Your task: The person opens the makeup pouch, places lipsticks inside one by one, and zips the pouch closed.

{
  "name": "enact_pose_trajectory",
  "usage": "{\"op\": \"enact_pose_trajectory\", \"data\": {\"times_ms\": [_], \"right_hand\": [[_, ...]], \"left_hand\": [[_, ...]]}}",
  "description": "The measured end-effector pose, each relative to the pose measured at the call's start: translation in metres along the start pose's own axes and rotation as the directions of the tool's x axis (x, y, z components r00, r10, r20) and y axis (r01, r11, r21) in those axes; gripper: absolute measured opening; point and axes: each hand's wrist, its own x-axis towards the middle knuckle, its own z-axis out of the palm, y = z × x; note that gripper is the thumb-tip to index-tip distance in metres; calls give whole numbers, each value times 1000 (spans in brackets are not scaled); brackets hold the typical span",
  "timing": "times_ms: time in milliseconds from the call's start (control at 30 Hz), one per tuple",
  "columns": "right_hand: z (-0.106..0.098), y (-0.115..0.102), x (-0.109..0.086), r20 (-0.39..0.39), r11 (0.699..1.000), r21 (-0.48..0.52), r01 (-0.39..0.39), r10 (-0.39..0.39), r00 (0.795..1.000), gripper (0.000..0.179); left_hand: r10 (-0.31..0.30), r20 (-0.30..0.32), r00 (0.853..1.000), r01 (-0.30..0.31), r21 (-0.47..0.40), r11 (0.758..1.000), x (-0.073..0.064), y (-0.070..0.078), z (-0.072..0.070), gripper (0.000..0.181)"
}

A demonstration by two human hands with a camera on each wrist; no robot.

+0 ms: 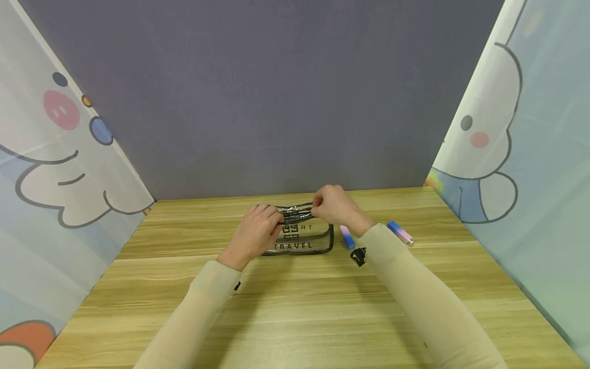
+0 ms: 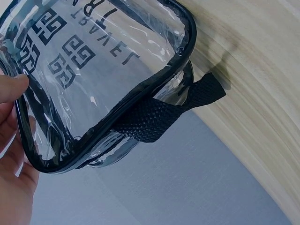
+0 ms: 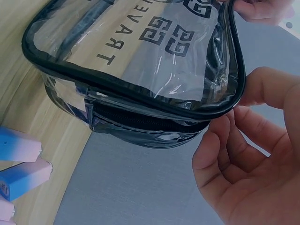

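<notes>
A clear plastic travel pouch (image 1: 318, 240) with black piping and dark "TRAVEL" lettering stands on the table. The left hand (image 1: 255, 230) grips its upper edge on the left; in the left wrist view, thumb and fingers (image 2: 14, 89) lie on either side of the piping. At the upper right corner, the right hand (image 1: 338, 206) pinches the rim between thumb and fingers, seen closely in the right wrist view. A black zipper (image 3: 145, 123) runs along the pouch's side below that rim. From the opposite end sticks out a black woven strap (image 2: 152, 119).
Right of the pouch lie a blue-and-pink stick (image 1: 346, 237) and, farther right, another such stick (image 1: 400, 233). The right wrist view has several of these sticks (image 3: 26, 176). A grey panel (image 1: 286, 102) closes off the table's (image 1: 295, 307) far edge; printed curtains (image 1: 544, 205) hang at both sides.
</notes>
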Motion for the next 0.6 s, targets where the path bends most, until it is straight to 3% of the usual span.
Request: {"op": "enact_pose_trajectory", "data": {"times_ms": [600], "right_hand": [[0, 2, -2, -14, 1000, 12, -1, 1, 1000, 10]], "left_hand": [[-6, 5, 1000, 6, 26, 1000, 3, 4, 0, 12]]}}
